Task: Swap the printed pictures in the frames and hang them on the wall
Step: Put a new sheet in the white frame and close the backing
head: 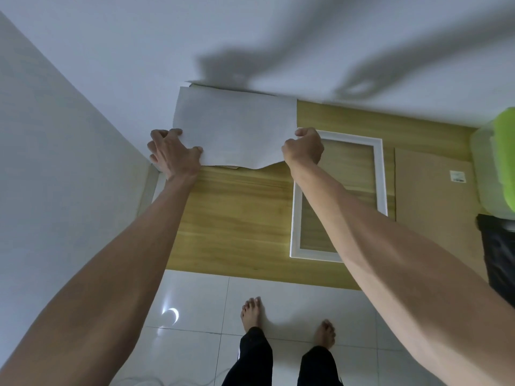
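Observation:
A white sheet of paper (235,129), its blank back toward me, is held up over the far end of a wooden table (237,218). My left hand (172,151) grips its left edge, fingers curled round the paper. My right hand (303,147) pinches its right edge in a fist. The sheet's lower edge sags between them, and a brown board edge (232,167) peeks out just beneath it. An empty white picture frame (295,218) lies flat on the table to the right, partly under my right forearm. A brown backing board (434,207) lies right of the frame.
White walls close in at the left and behind the table. A clear plastic box with a green lid (498,168) and a black bag (498,257) stand at the right. My bare feet (252,313) are on white floor tiles before the table.

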Tool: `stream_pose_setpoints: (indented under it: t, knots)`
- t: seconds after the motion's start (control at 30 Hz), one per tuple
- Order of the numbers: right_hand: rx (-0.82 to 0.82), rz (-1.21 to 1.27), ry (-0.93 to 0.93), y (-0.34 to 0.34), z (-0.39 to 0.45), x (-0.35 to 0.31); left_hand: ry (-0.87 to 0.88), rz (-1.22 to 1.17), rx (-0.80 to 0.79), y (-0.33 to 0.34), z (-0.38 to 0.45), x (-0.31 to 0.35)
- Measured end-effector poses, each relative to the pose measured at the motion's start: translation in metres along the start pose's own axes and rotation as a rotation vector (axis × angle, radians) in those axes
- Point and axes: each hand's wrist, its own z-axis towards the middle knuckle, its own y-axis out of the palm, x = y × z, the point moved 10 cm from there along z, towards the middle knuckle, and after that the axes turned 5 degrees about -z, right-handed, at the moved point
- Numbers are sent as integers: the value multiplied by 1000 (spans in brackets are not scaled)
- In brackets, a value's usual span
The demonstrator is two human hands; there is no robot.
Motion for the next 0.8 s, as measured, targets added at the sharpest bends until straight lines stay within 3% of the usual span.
stream_pose_setpoints:
  t: [0.3, 0.6, 0.8]
  knots:
    - [21, 177, -120, -30, -7, -21, 27, -233, 126, -19, -18, 16]
    - [89, 326, -338, -101, -15, -55, -10, -229, 40, -18, -57, 22]
    - [10, 336, -371, -149, -10, -61, 232, -350, -62, -37, -74, 83]
